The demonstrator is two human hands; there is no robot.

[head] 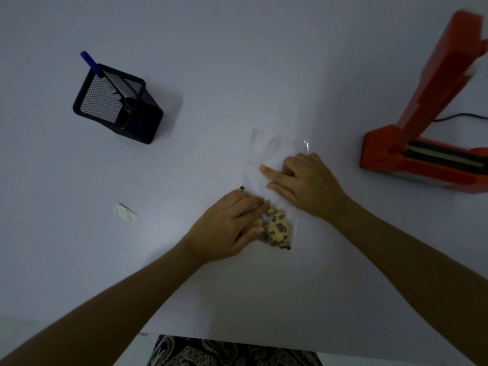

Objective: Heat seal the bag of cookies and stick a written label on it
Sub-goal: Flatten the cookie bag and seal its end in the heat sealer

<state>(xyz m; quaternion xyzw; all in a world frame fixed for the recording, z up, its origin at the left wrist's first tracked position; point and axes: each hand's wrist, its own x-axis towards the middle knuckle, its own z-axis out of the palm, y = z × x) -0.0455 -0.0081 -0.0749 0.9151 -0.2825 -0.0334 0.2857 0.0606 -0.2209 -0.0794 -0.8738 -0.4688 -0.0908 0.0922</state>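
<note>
A clear plastic bag [266,151] lies flat on the white table [237,75], with chocolate-chip cookies [278,229] bunched at its near end. My left hand [229,225] presses down on the bag beside the cookies, fingers together. My right hand [303,178] lies flat on the bag's empty upper half, fingers pointing left. A red heat sealer [422,159] stands at the right with its arm raised. A small white label [126,213] lies on the table to the left. A blue pen [92,63] stands in a black mesh holder [116,104].
A dark cable [459,117] runs behind the sealer at the right edge. The table's near edge [237,339] crosses the bottom, with patterned fabric below it.
</note>
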